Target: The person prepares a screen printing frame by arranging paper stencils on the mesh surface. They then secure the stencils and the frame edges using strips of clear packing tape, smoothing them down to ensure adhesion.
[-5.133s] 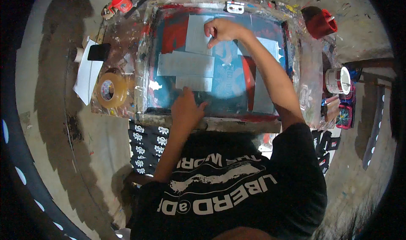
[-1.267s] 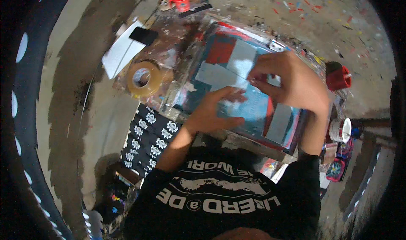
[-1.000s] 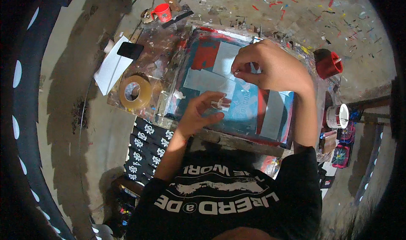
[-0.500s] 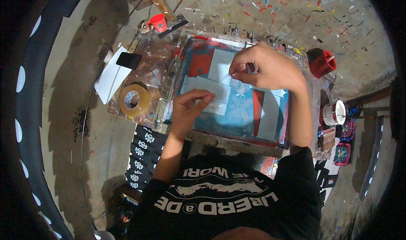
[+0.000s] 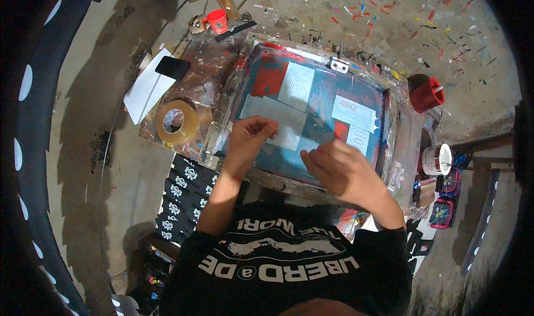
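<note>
Tape strips (image 5: 281, 118), pale grey and lying flat on a printing screen (image 5: 311, 115), sit at the centre of the frame, and both hands work at their lower edge. The left hand (image 5: 250, 138) has its fingers curled together with the tips pressed down on one strip; whether they pinch a loose end or only press it flat cannot be told. The right hand (image 5: 339, 168) lies just to the right and a little lower, its fingers loosely spread and pointing to the upper left, with the fingertips (image 5: 311, 156) resting on or just above the screen near the same strip; it grips nothing that can be seen. The screen is a teal mesh with red patches in a pale frame, tilted slightly in the picture, and it rests on a paint-stained table (image 5: 206, 88). A white label (image 5: 355, 113) lies on the mesh toward the right. Left of the screen, on the table, lies a roll of brown tape (image 5: 177, 121), with a dark phone (image 5: 172, 67) on a white sheet (image 5: 146, 88) above it. A red mug (image 5: 217, 21) stands at the upper left, a red pot (image 5: 427, 94) at the right, and a white tub (image 5: 438, 160) below that pot. Black printed cloth (image 5: 181, 196) is stacked at the lower left, below the table edge.
</note>
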Available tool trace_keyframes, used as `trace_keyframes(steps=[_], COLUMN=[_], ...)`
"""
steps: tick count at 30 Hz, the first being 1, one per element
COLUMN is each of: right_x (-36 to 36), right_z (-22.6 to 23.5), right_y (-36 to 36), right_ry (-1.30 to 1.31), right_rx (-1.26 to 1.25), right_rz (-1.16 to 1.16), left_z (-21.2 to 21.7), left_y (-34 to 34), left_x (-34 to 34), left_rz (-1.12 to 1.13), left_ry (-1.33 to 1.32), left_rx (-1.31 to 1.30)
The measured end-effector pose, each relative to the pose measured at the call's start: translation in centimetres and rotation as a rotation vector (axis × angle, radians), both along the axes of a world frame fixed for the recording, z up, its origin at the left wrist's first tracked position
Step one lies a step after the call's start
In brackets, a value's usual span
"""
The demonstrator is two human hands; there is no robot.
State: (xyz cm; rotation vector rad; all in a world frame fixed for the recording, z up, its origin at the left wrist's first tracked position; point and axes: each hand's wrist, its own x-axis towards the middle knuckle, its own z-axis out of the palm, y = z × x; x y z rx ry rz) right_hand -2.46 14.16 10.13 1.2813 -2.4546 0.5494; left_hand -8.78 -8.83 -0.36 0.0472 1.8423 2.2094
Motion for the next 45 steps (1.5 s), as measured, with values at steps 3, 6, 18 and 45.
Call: trace_keyframes(steps=[3,6,18,45], right_x=[1.1,1.9,3.5,-24.6], right_z=[-0.3,-0.5,-0.4,-9.9], right_y=[-0.5,-0.5,-1.0,4.4], right_ry=[0.142,0.177,0.267,-1.049], right_rx=[0.182,0.294,0.301,-0.02], right_rz=[-0.005,-0.023,0.023,0.11], left_z=[-0.7,-1.8,-5.3,-3.2], left_y=[0.6,1.1,0.5,-0.3], left_x=[0.1,-0.2,-3.6,2.1], left_rz=[0.049,0.114,0.367,-0.31], left_ry=[0.02,0.066,0.019,-0.252], left_rx=[-0.057,-0.105,-0.34,-0.093])
